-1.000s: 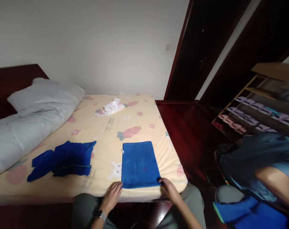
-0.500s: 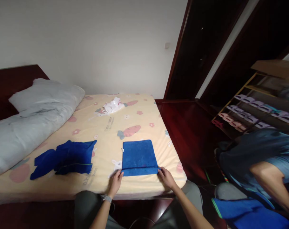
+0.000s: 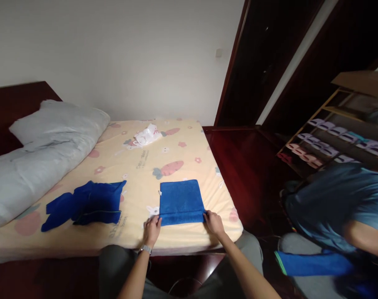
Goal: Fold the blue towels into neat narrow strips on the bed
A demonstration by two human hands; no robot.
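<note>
The blue cloth lies flat on the bed, close to its front edge and towards the front right corner. A narrow strip is turned over along the near side of the cloth, and the hands sit at the two ends of that fold. The left grip pinches the near left corner between thumb and fingers; the right grip is closed on the near right end.

One second earlier the cloth was unfolded, with its near side almost at the bed's front edge; now the strip is folded in, so that side sits farther back and both hands have moved up with it.

Between the right grip and the bed's right edge there is only a short stretch of bare surface. To the left, a wider bare stretch separates the cloth from a crumpled dark-blue garment near the front edge. Beyond the cloth the bed is open as far as a white plastic bag near the far edge; a grey quilt covers the left side.
</note>
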